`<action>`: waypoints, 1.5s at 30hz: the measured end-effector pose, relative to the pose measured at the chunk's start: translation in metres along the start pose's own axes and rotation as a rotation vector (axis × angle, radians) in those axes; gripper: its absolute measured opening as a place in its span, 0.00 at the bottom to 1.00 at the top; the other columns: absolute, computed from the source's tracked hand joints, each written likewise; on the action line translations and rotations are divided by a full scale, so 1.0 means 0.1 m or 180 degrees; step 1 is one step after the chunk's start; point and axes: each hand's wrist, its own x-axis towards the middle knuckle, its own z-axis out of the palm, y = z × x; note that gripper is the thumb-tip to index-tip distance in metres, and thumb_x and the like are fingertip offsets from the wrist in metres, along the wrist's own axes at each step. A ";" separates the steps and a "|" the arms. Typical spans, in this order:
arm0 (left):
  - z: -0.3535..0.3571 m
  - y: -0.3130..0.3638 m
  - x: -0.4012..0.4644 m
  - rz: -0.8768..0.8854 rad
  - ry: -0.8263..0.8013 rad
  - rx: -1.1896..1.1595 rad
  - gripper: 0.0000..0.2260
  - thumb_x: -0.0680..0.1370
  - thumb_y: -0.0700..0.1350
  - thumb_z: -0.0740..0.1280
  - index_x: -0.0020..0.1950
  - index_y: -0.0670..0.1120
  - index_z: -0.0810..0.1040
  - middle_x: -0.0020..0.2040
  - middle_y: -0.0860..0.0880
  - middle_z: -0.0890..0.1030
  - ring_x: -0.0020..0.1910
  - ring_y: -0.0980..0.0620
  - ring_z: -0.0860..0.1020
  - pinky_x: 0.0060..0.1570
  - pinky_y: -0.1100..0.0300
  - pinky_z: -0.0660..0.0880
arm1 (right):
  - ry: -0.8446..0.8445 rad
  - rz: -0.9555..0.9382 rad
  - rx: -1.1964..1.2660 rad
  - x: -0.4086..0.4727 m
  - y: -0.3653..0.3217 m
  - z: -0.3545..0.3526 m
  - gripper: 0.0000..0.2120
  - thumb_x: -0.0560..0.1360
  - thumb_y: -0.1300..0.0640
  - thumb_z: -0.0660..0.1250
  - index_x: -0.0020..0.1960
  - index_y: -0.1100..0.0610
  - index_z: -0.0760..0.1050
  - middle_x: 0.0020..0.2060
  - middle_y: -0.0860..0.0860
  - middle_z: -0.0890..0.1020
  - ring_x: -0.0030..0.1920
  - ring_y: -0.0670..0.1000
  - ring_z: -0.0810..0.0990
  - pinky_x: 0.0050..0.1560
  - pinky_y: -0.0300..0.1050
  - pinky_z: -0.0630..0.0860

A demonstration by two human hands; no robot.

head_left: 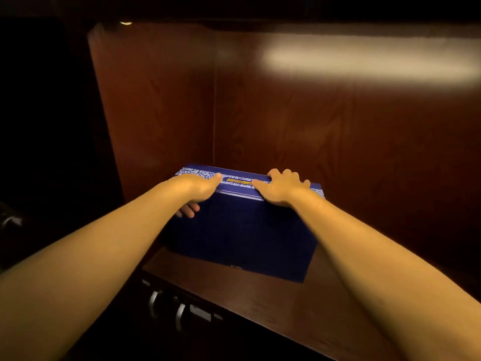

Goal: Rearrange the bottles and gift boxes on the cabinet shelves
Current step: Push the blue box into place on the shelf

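Observation:
A large dark blue gift box (242, 235) stands upright on the wooden cabinet shelf (260, 306), close to the left rear corner. Its narrow top carries a blue-and-white patterned band with a yellow label. My left hand (197, 188) grips the box's top left edge, thumb on top and fingers curled down its left side. My right hand (281, 186) lies over the top right edge, fingers spread across the top and thumb against the front. No bottles are in view.
The dark wood left wall (156, 113) and back wall (338, 126) enclose the shelf, with a light glare high on the back wall. Metal door handles (166, 308) show below the shelf's front edge. The shelf extends to the right of the box.

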 end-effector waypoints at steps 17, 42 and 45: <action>0.54 1.10 0.07 0.1014 -0.0859 0.0197 0.50 0.67 0.76 0.65 0.78 0.43 0.63 0.78 0.42 0.62 0.71 0.44 0.66 0.66 0.52 0.62 | -0.0181 0.0745 0.0082 -1.46 -0.17 -0.11 0.39 0.74 0.29 0.51 0.76 0.52 0.61 0.70 0.62 0.65 0.69 0.63 0.62 0.63 0.59 0.59; 0.33 0.45 -0.17 0.2564 -0.0427 0.2066 0.66 0.48 0.75 0.73 0.80 0.60 0.48 0.76 0.50 0.58 0.74 0.42 0.59 0.70 0.39 0.64 | 0.0417 -0.0213 0.0321 -0.70 0.89 -0.33 0.21 0.78 0.38 0.63 0.65 0.49 0.75 0.60 0.51 0.76 0.56 0.53 0.76 0.52 0.47 0.71; 0.19 0.20 -0.08 0.2374 -0.0305 0.1835 0.64 0.46 0.78 0.72 0.78 0.67 0.50 0.72 0.49 0.62 0.71 0.41 0.62 0.67 0.40 0.67 | 0.0359 -0.0199 0.0392 -0.61 0.87 -0.24 0.21 0.77 0.36 0.61 0.63 0.47 0.75 0.59 0.52 0.77 0.55 0.53 0.75 0.53 0.51 0.73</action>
